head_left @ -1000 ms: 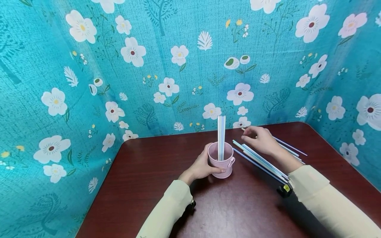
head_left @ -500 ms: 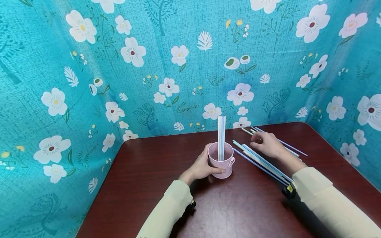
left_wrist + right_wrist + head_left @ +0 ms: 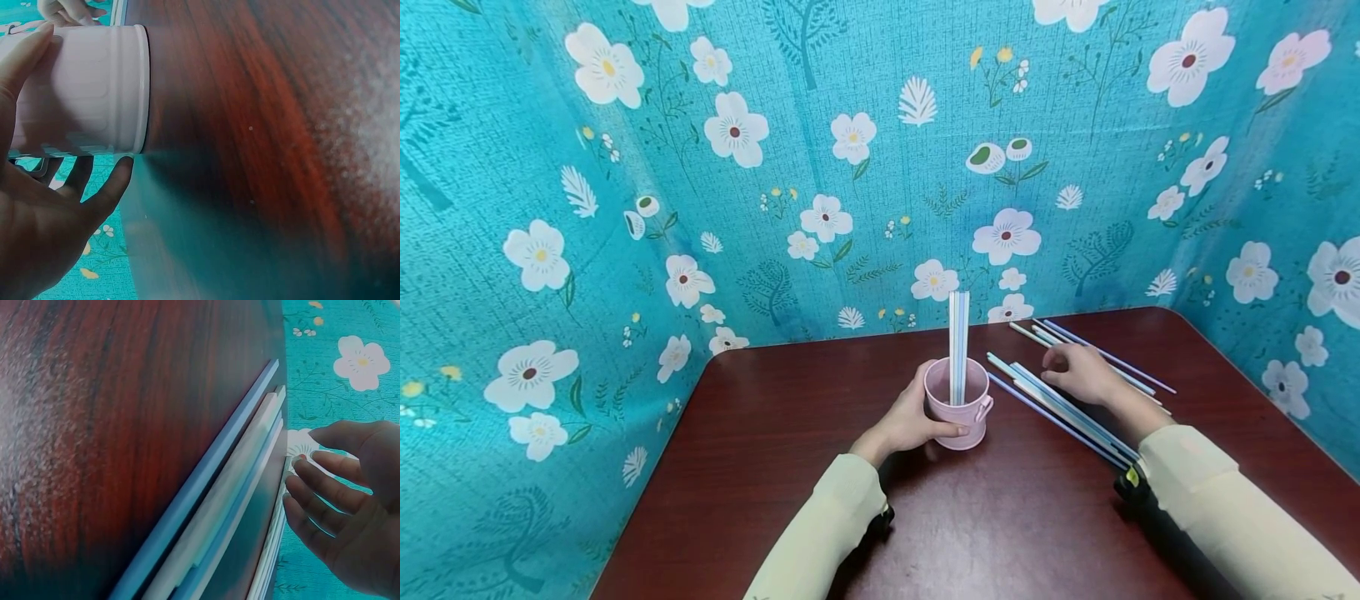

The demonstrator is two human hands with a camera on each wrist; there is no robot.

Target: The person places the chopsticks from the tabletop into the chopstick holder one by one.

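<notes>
The pink bucket (image 3: 961,415) stood upright on the table, right of the middle in the head view, with its small looped handle hanging on the side towards the right hand. Inside it a few slim white and light-blue sticks (image 3: 958,346) stood close together, rising well above the rim. The left hand (image 3: 910,423) was grasping the bucket, its thumb laid across the near side and its fingers reaching round the opposite side.

Just beside the bucket, to the right, a loose bundle of blue, white and pale-green sticks (image 3: 1063,409) lay slantwise on the table, the far ends pointing towards the back edge. The right hand (image 3: 1081,372) was just beyond this bundle, released, with its fingers loosely bent and spaced apart, and held nothing; whether a fingertip touched any stick could not be told. Past that hand lay a second group of sticks, partly hidden behind it, with a lilac stick (image 3: 1116,359) on its outer side.

Both forearms wore pale sleeves (image 3: 1232,508), and a black device (image 3: 1131,483) sat under the right cuff. The table (image 3: 775,417) was dark reddish brown, and a turquoise flowered cloth (image 3: 865,183) rose behind it.
</notes>
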